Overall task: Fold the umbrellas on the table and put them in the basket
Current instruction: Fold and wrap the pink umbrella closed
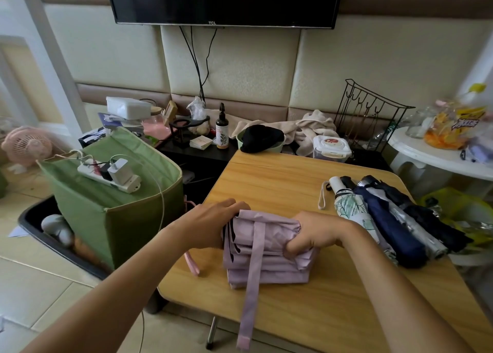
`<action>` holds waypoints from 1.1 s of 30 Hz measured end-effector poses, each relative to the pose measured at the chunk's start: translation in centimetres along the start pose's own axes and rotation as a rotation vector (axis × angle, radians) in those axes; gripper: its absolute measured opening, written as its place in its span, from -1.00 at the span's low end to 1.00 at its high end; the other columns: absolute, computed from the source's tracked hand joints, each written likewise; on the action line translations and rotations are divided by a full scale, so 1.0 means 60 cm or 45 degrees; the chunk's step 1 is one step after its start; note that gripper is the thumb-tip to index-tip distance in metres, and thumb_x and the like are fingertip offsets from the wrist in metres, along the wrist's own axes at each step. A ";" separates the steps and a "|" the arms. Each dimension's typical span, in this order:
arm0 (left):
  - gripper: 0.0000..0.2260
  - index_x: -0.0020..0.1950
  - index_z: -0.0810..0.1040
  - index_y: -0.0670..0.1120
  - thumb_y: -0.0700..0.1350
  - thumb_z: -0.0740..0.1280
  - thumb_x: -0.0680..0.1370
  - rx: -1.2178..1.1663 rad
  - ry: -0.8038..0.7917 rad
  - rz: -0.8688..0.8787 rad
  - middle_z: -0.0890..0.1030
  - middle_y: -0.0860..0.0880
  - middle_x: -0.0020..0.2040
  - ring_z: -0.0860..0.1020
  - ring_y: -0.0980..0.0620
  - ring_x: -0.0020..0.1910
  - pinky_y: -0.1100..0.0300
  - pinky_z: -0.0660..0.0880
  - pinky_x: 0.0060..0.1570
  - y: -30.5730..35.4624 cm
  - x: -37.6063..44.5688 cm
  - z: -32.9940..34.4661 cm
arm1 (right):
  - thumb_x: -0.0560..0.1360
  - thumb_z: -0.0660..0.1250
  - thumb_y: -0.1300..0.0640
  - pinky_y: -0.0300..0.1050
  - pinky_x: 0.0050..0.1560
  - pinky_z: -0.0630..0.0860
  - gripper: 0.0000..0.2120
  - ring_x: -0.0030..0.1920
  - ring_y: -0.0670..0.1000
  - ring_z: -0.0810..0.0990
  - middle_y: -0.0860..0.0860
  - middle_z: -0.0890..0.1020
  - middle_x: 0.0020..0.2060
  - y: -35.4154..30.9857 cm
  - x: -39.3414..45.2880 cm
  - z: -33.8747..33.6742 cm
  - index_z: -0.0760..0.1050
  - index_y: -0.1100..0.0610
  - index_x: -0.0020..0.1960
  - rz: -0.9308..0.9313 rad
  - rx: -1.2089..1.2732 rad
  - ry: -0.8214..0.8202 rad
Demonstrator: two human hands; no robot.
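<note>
We see the lilac umbrella [266,248] lying on the counter [280,182], pleats stacked, its strap [252,286] trailing loose toward us. Left hand [210,224] clasps its left end and right hand [313,235] pinches the right folds, likely pinning pleats for wrapping. Right of it wait three more umbrellas [386,224]; left stands the green basket [120,206].

Lilac umbrella [266,248] — pleats gathered, strap [252,286] loose.

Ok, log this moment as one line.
left hand: grips lilac umbrella | right hand: pinches canopy folds | strap: loose | on table
</note>
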State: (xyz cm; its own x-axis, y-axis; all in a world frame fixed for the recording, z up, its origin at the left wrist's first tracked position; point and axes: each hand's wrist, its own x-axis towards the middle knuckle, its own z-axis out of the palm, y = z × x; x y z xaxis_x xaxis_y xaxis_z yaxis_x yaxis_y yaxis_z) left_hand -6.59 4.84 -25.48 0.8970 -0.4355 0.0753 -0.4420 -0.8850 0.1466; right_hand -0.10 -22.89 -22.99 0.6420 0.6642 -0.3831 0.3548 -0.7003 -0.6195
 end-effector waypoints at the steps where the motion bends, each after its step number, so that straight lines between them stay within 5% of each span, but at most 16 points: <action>1: -0.46 0.41 0.29 0.18 0.14 0.45 0.50 0.006 0.051 0.016 0.45 0.12 0.18 0.56 0.04 0.04 -0.01 0.56 -0.02 0.000 0.001 0.003 | 0.36 0.56 0.15 -0.16 -0.24 0.36 -0.72 -0.37 -0.09 0.47 -0.12 0.53 -0.41 0.002 0.000 -0.001 0.48 0.04 -0.39 0.006 0.041 -0.003; 10: -0.57 0.32 0.43 0.10 0.16 0.40 0.50 -0.146 0.163 0.109 0.48 0.10 0.05 0.55 0.04 -0.10 0.02 0.55 -0.13 -0.016 0.006 0.020 | 0.33 0.61 0.09 -0.10 -0.15 0.38 -0.80 -0.26 0.01 0.53 0.02 0.59 -0.31 0.009 0.009 0.003 0.59 0.08 -0.29 0.021 0.242 -0.069; 14: -0.59 0.31 0.45 0.10 0.15 0.40 0.50 -0.086 0.253 0.095 0.49 0.13 0.07 0.57 0.05 -0.10 0.10 0.52 -0.20 -0.008 0.009 0.015 | 0.41 0.58 0.20 -0.22 -0.25 0.40 -0.75 -0.35 -0.10 0.52 -0.09 0.58 -0.38 0.011 0.004 -0.005 0.58 0.04 -0.36 -0.005 0.308 -0.075; 20: -0.38 0.50 0.29 0.12 0.04 0.48 0.51 -0.114 0.114 0.138 0.42 0.09 0.25 0.53 0.07 0.07 0.12 0.51 -0.04 -0.007 0.021 0.003 | 0.34 0.63 0.05 -0.10 -0.16 0.36 -0.70 -0.29 0.02 0.50 0.04 0.58 -0.31 0.025 -0.001 -0.008 0.58 0.22 -0.23 0.033 0.323 -0.077; 24: -0.41 0.52 0.29 0.06 0.07 0.42 0.54 0.100 0.214 0.154 0.43 0.03 0.25 0.53 0.01 0.15 0.16 0.46 0.05 -0.002 0.024 0.008 | 0.38 0.62 0.10 -0.16 -0.12 0.43 -0.73 -0.25 0.01 0.57 0.03 0.65 -0.27 0.026 -0.010 -0.014 0.63 0.27 -0.16 0.040 0.355 -0.108; 29: -0.48 0.40 0.40 0.05 0.15 0.42 0.50 0.111 0.362 0.175 0.49 0.05 0.07 0.56 0.03 -0.09 0.26 0.30 -0.20 0.010 0.015 0.014 | 0.34 0.64 0.02 -0.09 -0.07 0.40 -0.62 -0.20 0.05 0.54 0.09 0.63 -0.20 0.031 -0.011 -0.015 0.63 0.29 -0.08 0.028 0.332 -0.128; 33: -0.55 0.31 0.46 0.11 0.29 0.34 0.50 0.043 0.345 0.095 0.50 0.11 0.02 0.56 0.02 -0.12 0.10 0.48 -0.25 0.007 0.012 0.007 | 0.31 0.66 -0.08 -0.04 -0.05 0.39 -0.45 -0.17 0.10 0.52 0.20 0.62 -0.16 0.030 -0.002 -0.011 0.59 0.36 -0.03 0.006 0.325 -0.133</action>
State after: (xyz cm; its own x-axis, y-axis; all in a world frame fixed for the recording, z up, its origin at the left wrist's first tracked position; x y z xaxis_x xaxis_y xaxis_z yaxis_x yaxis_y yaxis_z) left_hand -6.13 4.10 -25.79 0.8266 -0.4437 0.3463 -0.5024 -0.8590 0.0985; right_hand 0.89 -24.42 -23.63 0.5647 0.6940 -0.4466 0.1610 -0.6234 -0.7652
